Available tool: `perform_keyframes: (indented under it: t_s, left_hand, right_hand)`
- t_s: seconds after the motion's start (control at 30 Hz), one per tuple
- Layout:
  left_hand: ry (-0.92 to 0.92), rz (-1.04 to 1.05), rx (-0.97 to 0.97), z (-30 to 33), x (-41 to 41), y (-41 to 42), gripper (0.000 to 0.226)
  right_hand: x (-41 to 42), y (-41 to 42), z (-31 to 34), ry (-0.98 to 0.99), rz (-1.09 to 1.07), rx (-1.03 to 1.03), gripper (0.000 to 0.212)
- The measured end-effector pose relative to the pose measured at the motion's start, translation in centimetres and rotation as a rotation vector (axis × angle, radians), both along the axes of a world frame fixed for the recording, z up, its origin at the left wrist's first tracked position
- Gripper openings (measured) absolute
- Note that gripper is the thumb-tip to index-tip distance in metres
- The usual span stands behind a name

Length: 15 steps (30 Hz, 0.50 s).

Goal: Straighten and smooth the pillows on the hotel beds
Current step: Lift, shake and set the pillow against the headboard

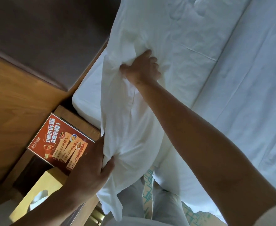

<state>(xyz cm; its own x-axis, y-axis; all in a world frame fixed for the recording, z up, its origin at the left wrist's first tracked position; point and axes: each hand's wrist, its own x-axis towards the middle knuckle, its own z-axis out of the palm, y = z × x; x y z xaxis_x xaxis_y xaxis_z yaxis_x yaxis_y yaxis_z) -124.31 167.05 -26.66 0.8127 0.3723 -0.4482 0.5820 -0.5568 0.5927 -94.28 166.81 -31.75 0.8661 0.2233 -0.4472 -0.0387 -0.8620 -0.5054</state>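
1. Left hand (95, 167) is closed around a bunch of white fabric at the near end of the pillow (129, 128), thumb pressed across the gathered folds, fingers wrapped underneath.
2. Right hand (142, 69) reaches far out with the arm fully stretched, fingers curled into the pillowcase at the far end, pinching up a ridge of cloth.
3. The pillow itself hangs between the two grips, lengthwise along the left edge of the bed (239, 95), its loose case flap trailing down over the person's grey trousers (163, 207).
4. A second pillow (174, 30) lies flat beyond the right hand, up by the dark padded headboard (44, 33), creased across its surface.
5. The white sheet-covered mattress corner (85, 101) pokes out just left of the held pillow.
6. Down on the left, the wooden nightstand tabletop (72, 115) carries a red promotional card (59, 142) standing tilted, and beside it a yellow tissue box (38, 193) with a white tissue sticking up.
7. The left hand's back sits right in front of that card.
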Motion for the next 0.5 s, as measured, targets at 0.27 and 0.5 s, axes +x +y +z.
perform_keyframes:
  t_s: [0.27,0.5]
  left_hand:
    - [-0.028,-0.128,0.080,0.1,0.3,-1.7,0.079]
    - [-0.009,-0.126,0.043,1.3,1.0,0.1,0.054]
  right_hand:
    - [1.9,-0.2,-0.4,0.048,-0.089,0.030,0.110]
    - [2.7,0.6,-0.8,-0.121,0.028,0.006,0.043]
